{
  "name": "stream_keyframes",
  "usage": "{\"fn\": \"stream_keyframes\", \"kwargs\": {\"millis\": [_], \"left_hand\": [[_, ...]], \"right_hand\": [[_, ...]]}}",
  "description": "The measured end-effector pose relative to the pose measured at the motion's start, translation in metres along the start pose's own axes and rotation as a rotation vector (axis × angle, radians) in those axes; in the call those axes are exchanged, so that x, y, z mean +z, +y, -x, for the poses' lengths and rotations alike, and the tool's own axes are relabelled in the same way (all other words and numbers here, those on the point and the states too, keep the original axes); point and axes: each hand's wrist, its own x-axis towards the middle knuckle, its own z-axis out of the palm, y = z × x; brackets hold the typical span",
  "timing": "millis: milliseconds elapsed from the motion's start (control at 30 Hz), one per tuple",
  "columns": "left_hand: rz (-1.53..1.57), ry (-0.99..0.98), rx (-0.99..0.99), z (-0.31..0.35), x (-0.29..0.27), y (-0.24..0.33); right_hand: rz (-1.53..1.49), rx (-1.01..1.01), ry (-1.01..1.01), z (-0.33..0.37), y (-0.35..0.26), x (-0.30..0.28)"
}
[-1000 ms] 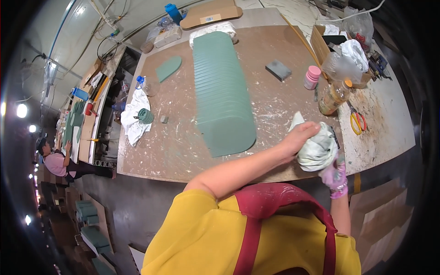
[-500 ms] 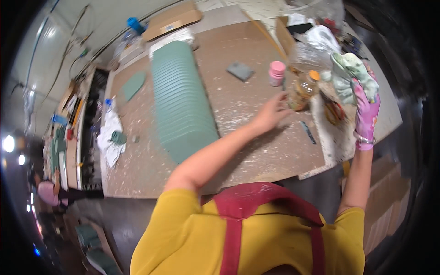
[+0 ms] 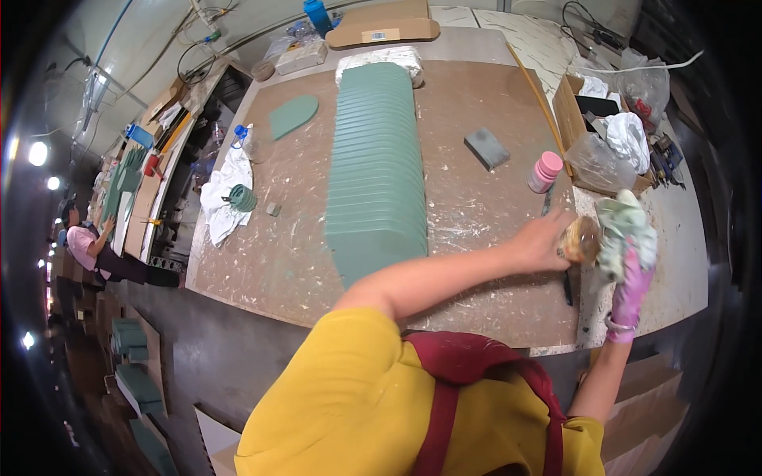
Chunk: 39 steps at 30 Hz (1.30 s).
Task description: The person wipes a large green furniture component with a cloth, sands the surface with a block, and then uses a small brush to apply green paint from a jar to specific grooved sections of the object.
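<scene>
My left hand (image 3: pixel 540 240) reaches across my body to the right side of the brown worktop (image 3: pixel 484 297) and grips a small clear bottle of amber liquid (image 3: pixel 582 238). My right hand (image 3: pixel 631 279), in a pink glove, holds a bunched green-stained rag (image 3: pixel 625 228) just right of the bottle, touching or almost touching it. Both hands hover over the table's right front corner. A dark thin tool (image 3: pixel 567 287) lies on the board below them.
A long row of green ribbed pieces (image 3: pixel 377 166) runs down the table's middle. A grey block (image 3: pixel 486 148), a pink container (image 3: pixel 545 171), a cardboard box (image 3: pixel 565 111) with plastic bags, and a white cloth (image 3: pixel 224 194) lie around. Another person (image 3: pixel 83 247) works far left.
My left hand left the rag, reached right and closed on the amber bottle. My right hand lifted the rag from the table edge and now holds it beside the bottle.
</scene>
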Motion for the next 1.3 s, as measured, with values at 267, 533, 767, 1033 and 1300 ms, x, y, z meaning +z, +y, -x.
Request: {"fn": "stream_keyframes", "kwargs": {"millis": [267, 533, 767, 1033, 1300], "left_hand": [[-0.136, -0.422, -0.435, 0.076, -0.079, 0.068], [-0.792, -0.522, -0.455, 0.079, -0.119, 0.086], [-1.043, -0.536, -0.287, 0.073, -0.126, 0.088], [-1.234, -0.491, -0.057, 0.065, -0.122, 0.067], [-1.220, -0.581, -0.028, 0.061, -0.114, 0.076]], "right_hand": [[-0.718, 0.478, -0.114, 0.075, 0.060, 0.063], [-0.728, 0.342, -0.514, 0.072, 0.052, 0.107], [-1.228, 0.532, -0.454, 0.076, 0.043, 0.116], [-1.215, 0.599, -0.349, 0.082, 0.062, 0.108], [-1.206, 0.542, -0.386, 0.078, 0.067, 0.109]]}}
